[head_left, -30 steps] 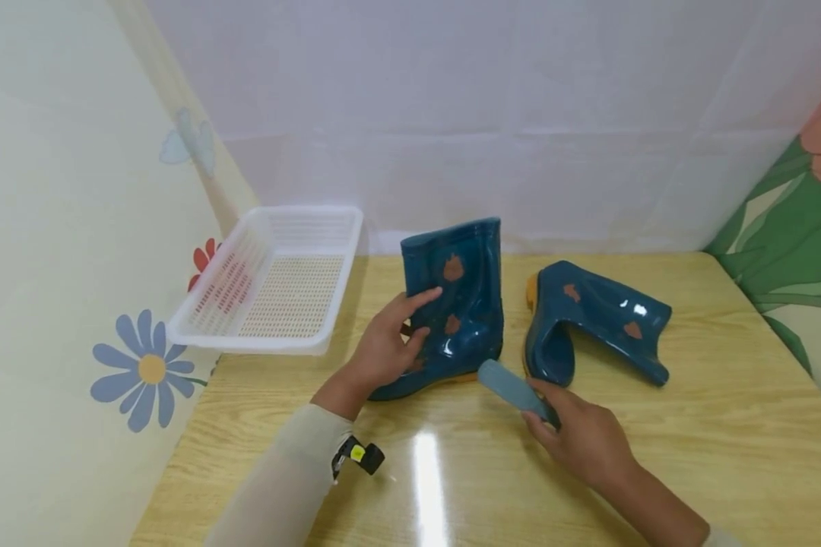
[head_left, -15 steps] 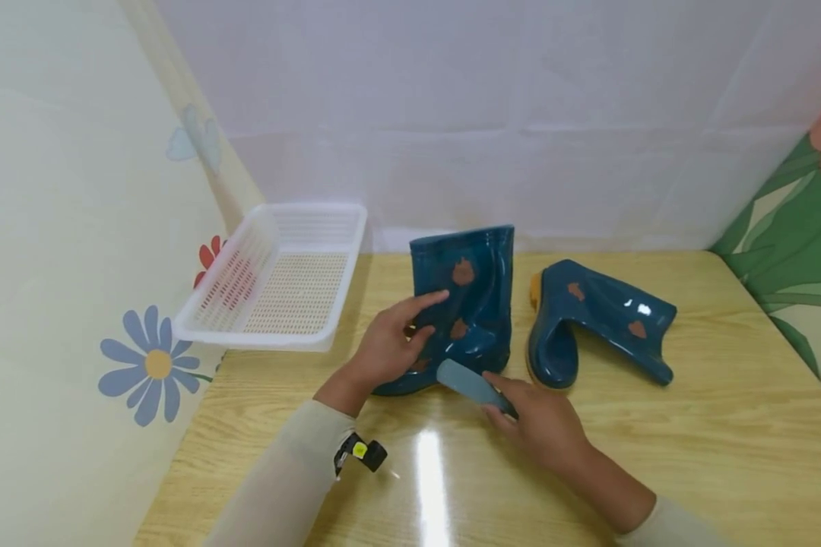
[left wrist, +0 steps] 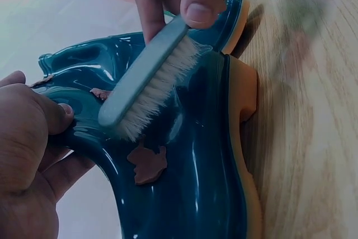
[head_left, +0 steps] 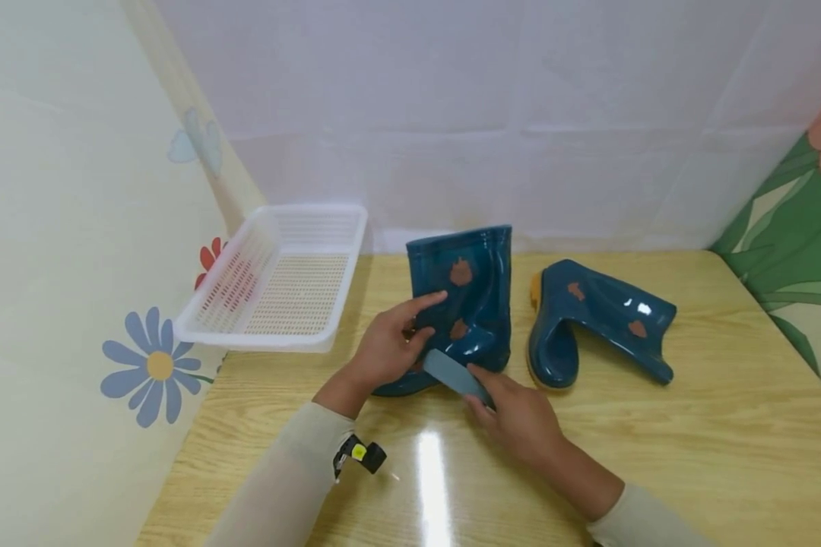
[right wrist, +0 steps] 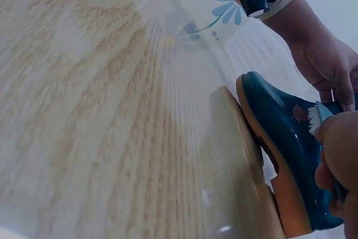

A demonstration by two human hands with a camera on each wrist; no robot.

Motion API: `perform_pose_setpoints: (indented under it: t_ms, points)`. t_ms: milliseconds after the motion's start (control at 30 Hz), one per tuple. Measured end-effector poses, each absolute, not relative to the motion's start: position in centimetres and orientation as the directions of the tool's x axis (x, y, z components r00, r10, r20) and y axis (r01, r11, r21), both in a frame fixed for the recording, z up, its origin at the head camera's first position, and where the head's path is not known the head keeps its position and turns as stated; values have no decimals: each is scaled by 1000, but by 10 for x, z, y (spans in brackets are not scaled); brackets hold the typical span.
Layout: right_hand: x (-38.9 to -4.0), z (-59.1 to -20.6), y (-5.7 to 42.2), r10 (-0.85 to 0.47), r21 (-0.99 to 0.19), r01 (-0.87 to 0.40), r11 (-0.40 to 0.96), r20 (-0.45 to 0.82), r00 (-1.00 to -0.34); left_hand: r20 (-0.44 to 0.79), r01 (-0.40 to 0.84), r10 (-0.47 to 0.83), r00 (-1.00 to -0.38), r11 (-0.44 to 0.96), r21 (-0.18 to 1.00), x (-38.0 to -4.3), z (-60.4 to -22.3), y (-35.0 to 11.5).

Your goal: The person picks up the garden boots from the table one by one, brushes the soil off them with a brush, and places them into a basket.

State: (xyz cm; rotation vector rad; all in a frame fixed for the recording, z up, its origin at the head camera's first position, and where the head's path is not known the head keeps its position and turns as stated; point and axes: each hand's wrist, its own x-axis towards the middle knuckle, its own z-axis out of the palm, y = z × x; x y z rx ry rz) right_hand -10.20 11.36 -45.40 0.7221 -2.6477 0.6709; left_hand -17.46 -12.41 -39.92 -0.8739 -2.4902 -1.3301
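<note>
A glossy dark blue rain boot with an orange sole stands on the table, its toe to the left. Brown patches mark its side; one patch lies just beyond the brush tip in the left wrist view. My left hand grips the boot at the front of its ankle, thumb on the near side. In my right hand is a grey-blue scrubbing brush, pinched by its rear end. Its white bristles are turned to the boot's foot, at or very near the surface.
The matching boot lies on its side to the right, also with brown patches. A white plastic basket stands at the back left. The wooden table meets a pale wall behind.
My right hand has carried the brush leftward from beside the heel to the boot's foot. The left hand keeps its grip, and the boot has barely shifted.
</note>
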Motion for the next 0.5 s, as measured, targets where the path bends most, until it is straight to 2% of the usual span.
perform_pose_setpoints:
  t_ms: [267, 500]
  points:
    - [-99, -460, 114, -435, -340, -553, 761, 365, -823, 457, 608, 404, -792, 457, 650, -175, -400, -124]
    - [-101, -453, 113, -372, -409, -510, 757, 372, -850, 436, 584, 397, -807, 434, 686, -175, -401, -123]
